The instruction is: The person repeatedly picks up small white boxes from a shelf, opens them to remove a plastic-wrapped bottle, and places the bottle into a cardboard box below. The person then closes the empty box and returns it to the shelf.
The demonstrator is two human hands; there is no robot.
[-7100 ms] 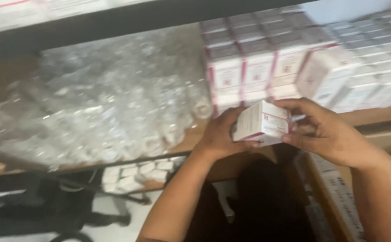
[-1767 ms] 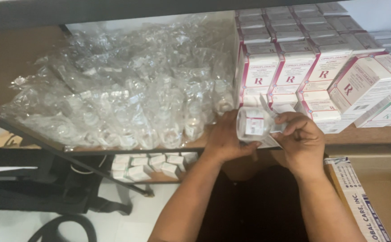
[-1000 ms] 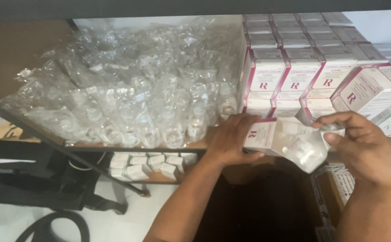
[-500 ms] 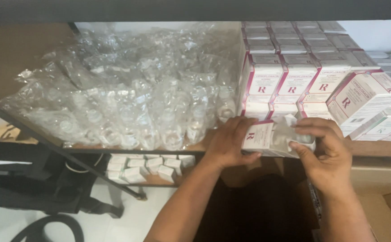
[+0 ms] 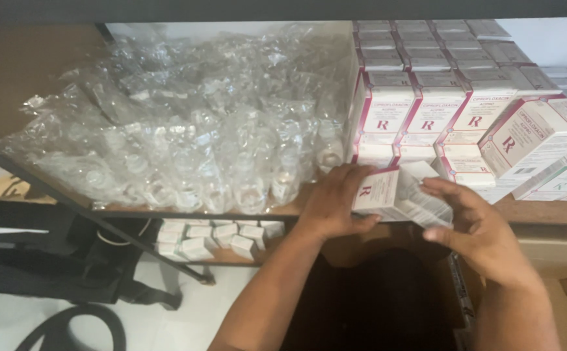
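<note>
Small white carton [image 5: 387, 194] with dark red trim, held just above the front edge of the wooden shelf [image 5: 543, 211], tilted, one end flap open toward the right. Clear plastic showing at that open end, too blurred to tell what sits inside. Gripped on its left side by the left hand [image 5: 334, 203], fingers wrapped over the top and thumb beneath. Right hand [image 5: 475, 224] at the open end, fingers loosely curled, fingertips touching the flap and the plastic; firm grip or only a touch, cannot tell.

Directly behind, stacked rows of matching white and dark red cartons [image 5: 439, 110], filling the right part of the shelf, one carton [image 5: 534, 136] lying tilted on top at the right. To the left, a wide heap of clear plastic-wrapped bottles [image 5: 186, 130] covering the rest of the shelf. Below, on a lower level, several small white boxes [image 5: 212, 237]. Lower left, a black bag [image 5: 43, 260] on the pale floor.
</note>
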